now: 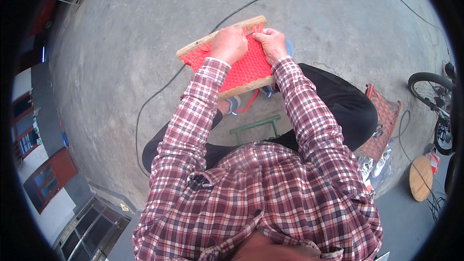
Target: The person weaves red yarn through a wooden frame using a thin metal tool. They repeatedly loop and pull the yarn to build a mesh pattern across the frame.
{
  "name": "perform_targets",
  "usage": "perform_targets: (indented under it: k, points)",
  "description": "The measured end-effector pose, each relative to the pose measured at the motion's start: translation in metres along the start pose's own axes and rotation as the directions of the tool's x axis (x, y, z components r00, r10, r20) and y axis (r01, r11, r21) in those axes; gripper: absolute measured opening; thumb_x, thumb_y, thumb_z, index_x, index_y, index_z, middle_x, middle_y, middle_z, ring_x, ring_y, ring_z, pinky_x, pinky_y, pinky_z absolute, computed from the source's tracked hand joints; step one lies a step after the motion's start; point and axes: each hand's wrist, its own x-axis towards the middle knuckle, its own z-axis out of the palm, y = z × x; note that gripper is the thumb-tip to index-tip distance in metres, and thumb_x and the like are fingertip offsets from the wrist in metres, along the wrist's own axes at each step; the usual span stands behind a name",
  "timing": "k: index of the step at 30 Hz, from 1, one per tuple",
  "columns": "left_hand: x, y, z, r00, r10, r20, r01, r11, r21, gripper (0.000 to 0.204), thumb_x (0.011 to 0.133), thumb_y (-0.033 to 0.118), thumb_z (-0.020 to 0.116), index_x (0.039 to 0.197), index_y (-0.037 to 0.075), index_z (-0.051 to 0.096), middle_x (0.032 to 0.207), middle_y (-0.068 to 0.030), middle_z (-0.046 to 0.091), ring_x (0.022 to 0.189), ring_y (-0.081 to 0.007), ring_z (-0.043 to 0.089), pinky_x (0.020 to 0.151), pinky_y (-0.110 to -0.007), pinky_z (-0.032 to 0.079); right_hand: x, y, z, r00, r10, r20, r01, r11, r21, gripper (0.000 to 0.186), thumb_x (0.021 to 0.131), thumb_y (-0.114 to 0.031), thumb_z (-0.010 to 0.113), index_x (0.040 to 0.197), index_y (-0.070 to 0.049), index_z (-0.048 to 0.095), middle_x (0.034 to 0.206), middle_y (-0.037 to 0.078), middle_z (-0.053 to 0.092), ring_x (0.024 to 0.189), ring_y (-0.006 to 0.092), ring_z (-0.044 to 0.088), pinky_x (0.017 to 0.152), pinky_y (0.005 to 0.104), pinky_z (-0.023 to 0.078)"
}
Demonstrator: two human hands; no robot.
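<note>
A panel of red woven webbing (246,69) is stretched between two wooden bars, the far bar (191,47) and the near bar (247,87). It stands tilted over my feet. My left hand (230,44) is closed on top of the weave close to the far bar; what its fingers hold is hidden. Close by on the right, my right hand (272,43) pinches the webbing at the panel's far right corner, thumb toward the left hand. Red loops wrap the far bar between the hands. Below the near bar hangs a loose red strap (250,102).
A green metal frame (256,124) stands between my legs. A dark cable (164,88) runs across the concrete floor, passing behind the panel. To the right are another red woven panel (385,121), a round wooden board (420,178) and a bicycle (435,94).
</note>
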Motion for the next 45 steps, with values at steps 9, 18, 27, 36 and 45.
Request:
perform_targets:
  k: [9, 18, 27, 36, 45]
  points:
    - [-0.006, -0.017, 0.019, 0.981, -0.185, 0.055, 0.180, 0.776, -0.604, 0.019, 0.087, 0.017, 0.054, 0.085, 0.000, 0.062, 0.073, -0.0105, 0.063, 0.063, -0.0228, 0.060, 0.061, -0.035, 0.049, -0.003, -0.004, -0.011, 0.978, 0.144, 0.153, -0.180, 0.950, 0.257, 0.010, 0.087, -0.007, 0.056, 0.091, 0.002, 0.060, 0.086, 0.011, 0.065, 0.076, 0.0192, 0.062, 0.074, 0.0338, 0.052]
    - [-0.012, -0.023, 0.012, 0.871, -0.232, 0.433, 0.491, 0.402, -0.773, 0.013, 0.086, 0.013, 0.055, 0.086, 0.003, 0.063, 0.069, -0.0022, 0.058, 0.068, -0.0120, 0.056, 0.061, -0.026, 0.046, 0.001, 0.003, -0.009, 0.990, 0.138, 0.013, -0.138, 0.971, 0.193, 0.007, 0.080, -0.006, 0.061, 0.083, 0.001, 0.062, 0.078, 0.007, 0.062, 0.067, 0.0141, 0.057, 0.060, 0.0273, 0.045]
    - [-0.001, -0.022, 0.012, 0.999, -0.001, 0.041, 0.014, 0.952, -0.307, 0.019, 0.083, 0.018, 0.058, 0.093, 0.005, 0.068, 0.087, -0.0163, 0.066, 0.082, -0.0301, 0.064, 0.075, -0.038, 0.049, -0.017, -0.008, -0.006, 0.996, 0.077, -0.034, -0.073, 0.992, 0.103, 0.006, 0.080, -0.005, 0.064, 0.079, -0.001, 0.060, 0.073, 0.005, 0.062, 0.059, 0.0124, 0.056, 0.052, 0.0259, 0.045]
    - [-0.009, -0.030, 0.017, 0.991, -0.095, 0.096, 0.134, 0.788, -0.601, 0.019, 0.082, 0.018, 0.061, 0.090, 0.002, 0.069, 0.084, -0.0127, 0.068, 0.078, -0.0190, 0.064, 0.073, -0.032, 0.049, -0.012, 0.000, -0.010, 0.994, 0.090, 0.059, -0.105, 0.935, 0.340, 0.005, 0.077, -0.001, 0.063, 0.080, 0.000, 0.058, 0.075, 0.007, 0.061, 0.062, 0.0155, 0.059, 0.056, 0.0275, 0.048]
    - [-0.010, -0.038, 0.022, 0.993, -0.048, 0.106, 0.105, 0.761, -0.640, 0.018, 0.082, 0.015, 0.061, 0.089, 0.001, 0.069, 0.082, -0.0079, 0.068, 0.078, -0.0133, 0.061, 0.073, -0.029, 0.048, -0.013, -0.004, -0.011, 0.995, 0.098, 0.018, -0.100, 0.984, 0.149, 0.004, 0.076, 0.002, 0.060, 0.077, -0.001, 0.057, 0.072, 0.005, 0.059, 0.060, 0.0137, 0.057, 0.052, 0.0264, 0.046]
